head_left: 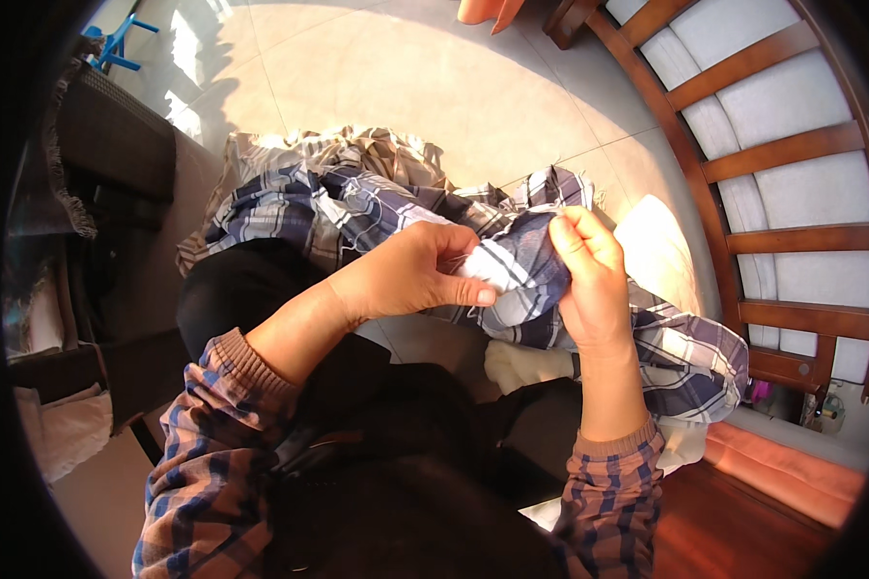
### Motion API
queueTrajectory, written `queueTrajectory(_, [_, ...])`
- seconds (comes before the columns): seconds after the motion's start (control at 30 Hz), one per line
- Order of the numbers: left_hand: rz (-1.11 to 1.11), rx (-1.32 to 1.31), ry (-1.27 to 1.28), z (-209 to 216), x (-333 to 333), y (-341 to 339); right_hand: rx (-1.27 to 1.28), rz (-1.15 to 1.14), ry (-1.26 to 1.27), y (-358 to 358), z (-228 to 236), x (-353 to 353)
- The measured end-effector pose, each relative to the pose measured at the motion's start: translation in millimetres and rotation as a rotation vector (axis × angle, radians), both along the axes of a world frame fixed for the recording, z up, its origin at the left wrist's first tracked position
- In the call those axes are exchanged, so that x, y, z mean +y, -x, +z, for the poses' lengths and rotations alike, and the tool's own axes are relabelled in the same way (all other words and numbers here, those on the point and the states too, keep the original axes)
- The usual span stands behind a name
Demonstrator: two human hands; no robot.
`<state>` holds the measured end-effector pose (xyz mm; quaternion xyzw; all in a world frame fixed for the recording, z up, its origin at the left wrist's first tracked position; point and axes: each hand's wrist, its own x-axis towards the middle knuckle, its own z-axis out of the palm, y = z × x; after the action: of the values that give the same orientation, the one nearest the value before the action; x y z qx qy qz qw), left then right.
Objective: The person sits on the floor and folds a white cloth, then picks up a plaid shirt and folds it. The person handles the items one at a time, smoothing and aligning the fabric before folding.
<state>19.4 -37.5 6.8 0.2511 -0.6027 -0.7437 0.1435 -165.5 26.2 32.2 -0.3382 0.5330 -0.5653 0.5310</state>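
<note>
Gripping a fold of blue, white and dark checked cloth [512,265] between them, both hands work close together above the person's lap. The left hand [410,270] comes in from the lower left, its fingers [473,294] curled over the fabric with the thumb stretched along the underside, pinching a pale strip of the cloth. The right hand [589,275] rises from the lower right with its fingers [568,236] clenched around a bunched edge of the same cloth, knuckles turned toward the left hand, the two hands just beside each other. From that held fold the cloth spills away in two directions: a crumpled heap lies over the knees toward the upper left, and another length hangs down past the right wrist toward the right. A tan checked piece of fabric [377,145] shows at the far edge of the heap, partly under it. Both forearms wear sleeves [212,454] in a brown and blue check with ribbed cuffs, and dark trousers [241,285] cover the legs below the cloth. Sunlight falls in bright patches on the pale tiled floor [434,77]. A wooden chair with white cushions [772,154] stands at the right, and a dark wicker piece of furniture [116,145] sits at the left.
</note>
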Motion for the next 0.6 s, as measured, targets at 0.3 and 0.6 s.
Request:
queueTrajectory(0.3, [0.091,0.114,-0.078,-6.7,0.4,0.9,-0.087,-0.140,0.071,20.4,0.1,8.9])
queueTrajectory(0.6, [0.153,0.205,-0.115,0.7,3.2,5.9,1.153,0.112,0.611,-0.4,11.7,7.7])
